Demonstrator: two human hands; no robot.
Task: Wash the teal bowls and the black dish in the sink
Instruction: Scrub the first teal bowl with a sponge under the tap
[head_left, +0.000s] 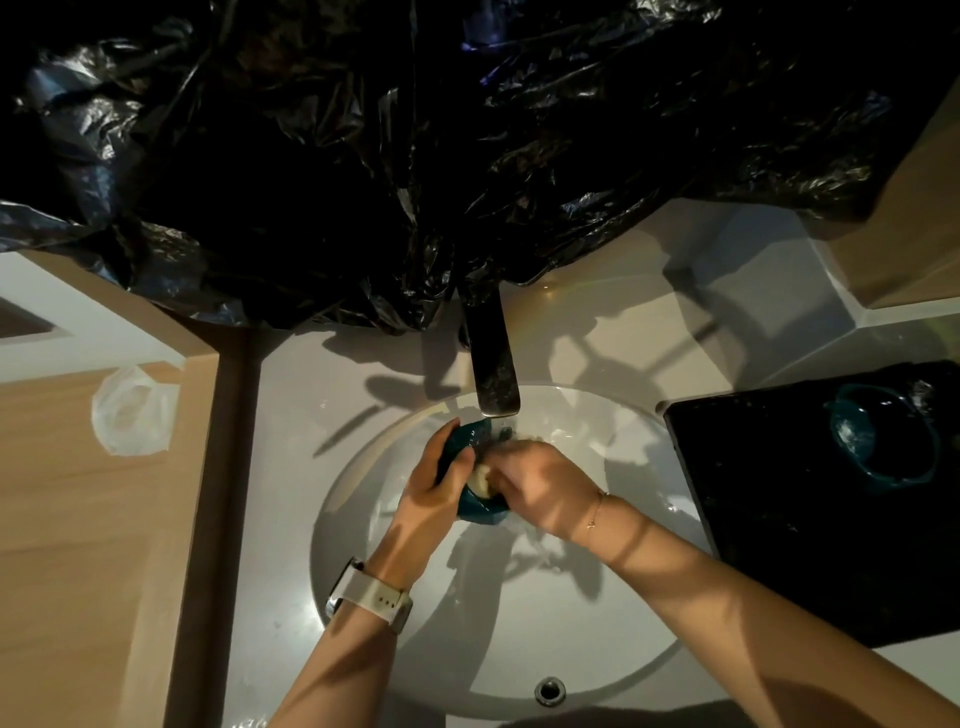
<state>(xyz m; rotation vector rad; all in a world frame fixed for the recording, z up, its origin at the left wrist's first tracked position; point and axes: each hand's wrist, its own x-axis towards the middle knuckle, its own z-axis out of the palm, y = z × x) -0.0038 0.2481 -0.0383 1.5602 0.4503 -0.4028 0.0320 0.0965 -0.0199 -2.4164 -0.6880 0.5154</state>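
the fingers (457, 460) of my left hand (434, 488) are curled around the outside of a teal bowl (480, 506), thumb side toward the tap, gripping its far rim. the wrist comes up from the lower left with a white watch (371, 597) strapped on it, forearm angled toward the middle of the basin. my right hand (540, 491) reaches in from the lower right, knuckles up, its fingertips bent down into the bowl and pressing on something pale and soft (480, 475) there; i cannot tell whether that is a sponge or foam. a thin bracelet (595, 512) sits on that wrist.

the bowl is held tilted over the white sink (597, 670), just under the spout of the dark tap (493, 374), with water running onto its upper edge. only its dark teal outer wall and a bit of rim show between the two hands.

to the right, on the counter, a black dish (779, 499) lies flat beside the basin, and a second teal bowl (883, 441) rests on its far part, well apart from my hands. crumpled black plastic sheeting (415, 156) hangs behind the tap. a clear plastic bag (135, 410) lies on the wooden surface to the left.
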